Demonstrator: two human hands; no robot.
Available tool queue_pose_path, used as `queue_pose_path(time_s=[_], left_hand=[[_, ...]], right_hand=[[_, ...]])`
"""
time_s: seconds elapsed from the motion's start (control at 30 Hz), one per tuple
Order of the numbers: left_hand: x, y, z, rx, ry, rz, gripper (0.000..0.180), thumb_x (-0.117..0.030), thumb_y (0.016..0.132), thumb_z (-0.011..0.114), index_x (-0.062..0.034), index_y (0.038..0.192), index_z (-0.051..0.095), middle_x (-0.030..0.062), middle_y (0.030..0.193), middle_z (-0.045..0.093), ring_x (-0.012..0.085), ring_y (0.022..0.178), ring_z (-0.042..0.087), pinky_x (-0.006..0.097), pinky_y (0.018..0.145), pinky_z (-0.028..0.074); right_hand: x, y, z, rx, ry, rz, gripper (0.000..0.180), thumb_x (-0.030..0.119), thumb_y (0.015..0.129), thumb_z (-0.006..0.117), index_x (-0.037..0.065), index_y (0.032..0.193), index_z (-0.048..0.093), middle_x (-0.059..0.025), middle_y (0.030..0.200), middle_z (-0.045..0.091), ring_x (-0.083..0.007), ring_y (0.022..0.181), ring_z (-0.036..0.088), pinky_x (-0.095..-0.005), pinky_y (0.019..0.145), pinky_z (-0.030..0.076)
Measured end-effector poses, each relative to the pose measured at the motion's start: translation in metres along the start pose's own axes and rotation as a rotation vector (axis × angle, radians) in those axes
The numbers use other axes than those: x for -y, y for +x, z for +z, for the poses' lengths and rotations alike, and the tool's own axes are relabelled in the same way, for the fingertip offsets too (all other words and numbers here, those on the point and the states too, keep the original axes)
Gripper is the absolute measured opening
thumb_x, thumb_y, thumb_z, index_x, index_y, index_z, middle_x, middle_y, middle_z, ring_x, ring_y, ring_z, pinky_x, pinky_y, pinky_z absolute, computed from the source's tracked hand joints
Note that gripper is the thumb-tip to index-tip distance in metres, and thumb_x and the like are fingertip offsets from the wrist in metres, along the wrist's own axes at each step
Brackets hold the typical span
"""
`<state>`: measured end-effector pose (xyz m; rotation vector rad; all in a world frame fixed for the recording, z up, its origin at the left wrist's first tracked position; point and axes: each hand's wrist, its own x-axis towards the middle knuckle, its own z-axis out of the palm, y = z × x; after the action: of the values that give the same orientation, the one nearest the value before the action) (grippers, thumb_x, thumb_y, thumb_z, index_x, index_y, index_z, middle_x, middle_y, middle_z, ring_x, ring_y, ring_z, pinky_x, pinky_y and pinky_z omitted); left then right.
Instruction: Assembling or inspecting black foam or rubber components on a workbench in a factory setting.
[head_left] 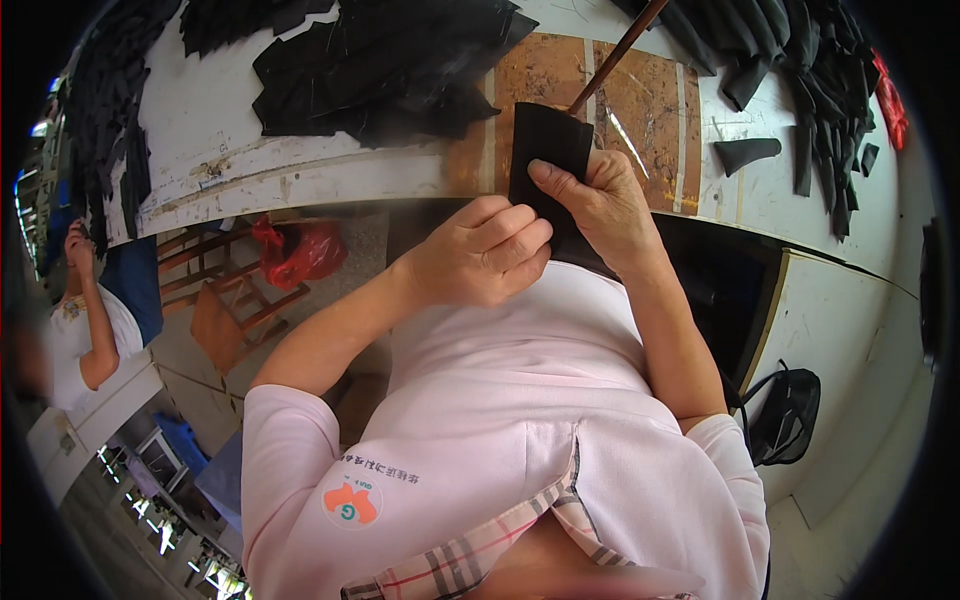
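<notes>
A black fabric piece (548, 135) is held up between my two hands, just in front of the table's near edge. My right hand (612, 205) grips its right side, thumb pressed flat on the face and fingers behind. The fingers of my left hand (487, 250) are curled closed at the lower left edge of the same cloth; the fingertips are hidden. Just behind the fabric's top edge, a thin brown rod (620, 52) slants up to the right; its lower end is partly hidden.
A worn brown board (655, 130) lies on the white table (270, 165). Black cloth pieces (380, 65) are heaped at the left, with more black pieces (790, 50) at the right. A red plastic bag (300, 250) rests by a wooden stool (225, 325). Another person (95, 330) is at far left.
</notes>
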<state>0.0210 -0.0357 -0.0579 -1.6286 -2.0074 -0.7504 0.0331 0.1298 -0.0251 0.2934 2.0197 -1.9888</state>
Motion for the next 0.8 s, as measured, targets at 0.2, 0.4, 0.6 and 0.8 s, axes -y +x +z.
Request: queue_pose_path(time_s=[0.2,0.4,0.6,0.8], left_hand=[[-0.014,0.013,-0.009,-0.228,-0.451,-0.776,0.017,-0.005,0.067,0.065,-0.0030,0.082,0.055,0.0063,0.086,0.053,0.0167,0.074,0.052,0.027,0.064,0.044],[-0.014,0.040,-0.034,-0.402,-1.348,-1.529,0.027,-0.027,0.084,0.051,-0.0003,0.091,0.054,0.0071,0.079,0.058,0.0115,0.066,0.052,0.022,0.054,0.040],[-0.012,0.043,-0.038,-0.326,-1.560,-1.630,0.022,-0.024,0.082,0.052,-0.0019,0.083,0.056,0.0079,0.074,0.058,0.0134,0.062,0.052,0.024,0.049,0.038],[-0.011,0.040,-0.036,-0.394,-1.748,-1.762,0.014,-0.016,0.078,0.051,-0.0022,0.080,0.054,0.0073,0.070,0.057,0.0148,0.060,0.052,0.025,0.047,0.037]], right_hand=[[-0.021,0.003,0.002,-0.292,-0.125,-0.351,0.013,0.009,0.071,0.069,-0.001,0.070,0.060,-0.0007,0.054,0.049,-0.0068,0.049,0.041,-0.0234,0.044,0.035],[-0.007,-0.008,0.008,-0.398,-0.471,-0.505,0.015,-0.004,0.059,0.067,0.002,0.070,0.059,-0.0049,0.061,0.051,-0.0166,0.053,0.047,-0.0282,0.047,0.038],[-0.017,-0.006,0.001,-0.405,-0.743,-0.859,0.037,-0.006,0.045,0.060,0.003,0.080,0.060,-0.0050,0.071,0.054,-0.0232,0.063,0.049,-0.0317,0.054,0.041],[-0.020,-0.007,-0.005,-0.422,-0.959,-1.004,0.036,-0.001,0.046,0.060,0.000,0.083,0.060,-0.0067,0.076,0.053,-0.0216,0.062,0.049,-0.0305,0.053,0.041]])
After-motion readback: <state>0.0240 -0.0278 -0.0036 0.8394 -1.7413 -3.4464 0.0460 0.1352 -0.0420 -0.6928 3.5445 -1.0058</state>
